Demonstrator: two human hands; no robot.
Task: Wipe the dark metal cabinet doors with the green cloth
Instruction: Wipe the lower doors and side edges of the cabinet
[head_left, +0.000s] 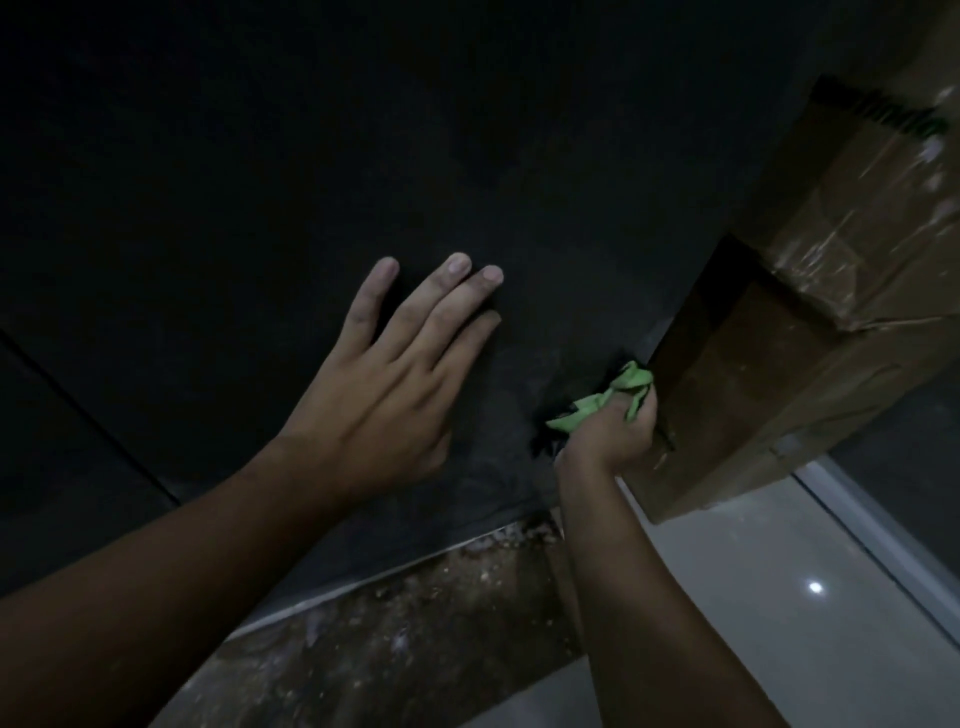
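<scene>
At the cabinet door's (467, 156) lower right corner, the right hand's (608, 431) grip bunches the green cloth (602, 397) against it, left hand (384, 364) splayed flat; most of the door likely remains.

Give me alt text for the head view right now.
The right hand presses a bunched green cloth low against the dark cabinet door, next to a taped cardboard box. The left hand rests flat, fingers spread, on the door.
</scene>
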